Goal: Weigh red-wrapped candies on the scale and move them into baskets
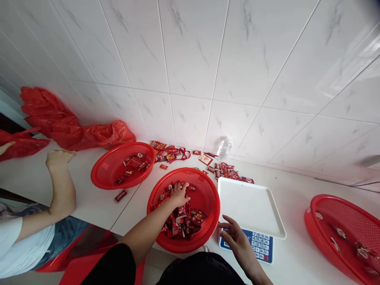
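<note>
Your fingers (184, 189) on the left hand (179, 194) curl down into the heap of red candy packets (184, 221) in the middle red basket (210, 200), just below the centre of the frame; whether they have closed on a packet you cannot tell from here. Your right hand (234, 234) hangs loosely open and holds nothing, its fingertips spread between the basket's right rim and the keypad of the scale (261, 245). The scale's white tray (249, 206) lies just right of the basket. Behind it, towards the tiled wall, loose packets (227, 171) lie scattered around a clear plastic bottle (223, 148). A second red basket (123, 164) sits left of centre with a few packets inside, and a third red basket (341, 233) is cut off at the lower right. At the far left, another person's arm (61, 186) rests on the table (297, 190), near crumpled red plastic bags (68, 126).
</note>
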`<move>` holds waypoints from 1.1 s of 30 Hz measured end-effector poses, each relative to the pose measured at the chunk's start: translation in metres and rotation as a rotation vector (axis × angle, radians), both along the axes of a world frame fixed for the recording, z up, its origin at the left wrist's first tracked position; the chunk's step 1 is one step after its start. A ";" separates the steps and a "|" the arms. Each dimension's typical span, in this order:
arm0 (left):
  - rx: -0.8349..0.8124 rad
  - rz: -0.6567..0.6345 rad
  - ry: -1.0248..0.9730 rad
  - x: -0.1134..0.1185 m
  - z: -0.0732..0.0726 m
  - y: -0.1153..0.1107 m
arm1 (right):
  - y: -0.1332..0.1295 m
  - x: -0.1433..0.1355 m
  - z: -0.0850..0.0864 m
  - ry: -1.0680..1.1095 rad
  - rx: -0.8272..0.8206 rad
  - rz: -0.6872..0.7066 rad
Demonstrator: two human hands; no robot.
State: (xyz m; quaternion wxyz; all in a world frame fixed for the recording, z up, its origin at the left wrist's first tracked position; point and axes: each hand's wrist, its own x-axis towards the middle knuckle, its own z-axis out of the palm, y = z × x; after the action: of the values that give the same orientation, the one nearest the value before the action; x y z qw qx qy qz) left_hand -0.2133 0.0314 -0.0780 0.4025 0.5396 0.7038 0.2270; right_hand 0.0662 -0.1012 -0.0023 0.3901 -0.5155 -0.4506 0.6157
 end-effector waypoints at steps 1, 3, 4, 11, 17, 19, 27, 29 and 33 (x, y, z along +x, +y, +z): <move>-0.036 0.043 0.093 0.003 -0.006 0.004 | 0.001 0.004 0.001 -0.008 0.006 0.005; -0.109 0.084 0.213 0.010 -0.014 0.012 | 0.000 0.015 0.001 -0.026 0.013 0.022; -0.141 0.064 0.250 0.014 -0.015 0.015 | 0.000 0.021 0.001 -0.035 0.012 0.031; -0.060 -0.489 0.574 0.061 -0.015 -0.007 | -0.004 0.058 -0.011 -0.096 -0.023 -0.004; 0.036 -0.500 0.510 0.084 -0.009 -0.023 | 0.004 0.074 -0.010 -0.104 -0.028 0.119; 0.036 -0.385 0.419 0.084 -0.001 -0.020 | 0.007 0.079 -0.010 -0.104 -0.019 0.132; 0.015 0.119 -0.245 0.109 0.050 -0.014 | 0.012 0.095 -0.019 -0.127 -0.029 0.153; -0.054 0.099 -0.453 0.129 0.058 -0.015 | 0.012 0.096 -0.021 -0.122 -0.021 0.153; -0.079 -0.011 -0.682 0.166 0.062 -0.016 | 0.012 0.095 -0.020 -0.110 -0.011 0.160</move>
State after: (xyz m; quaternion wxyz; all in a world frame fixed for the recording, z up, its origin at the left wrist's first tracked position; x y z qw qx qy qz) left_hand -0.0471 0.0156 -0.0158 0.6365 0.4202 0.5342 0.3647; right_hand 0.1613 -0.0888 -0.0223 0.3116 -0.5128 -0.5078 0.6181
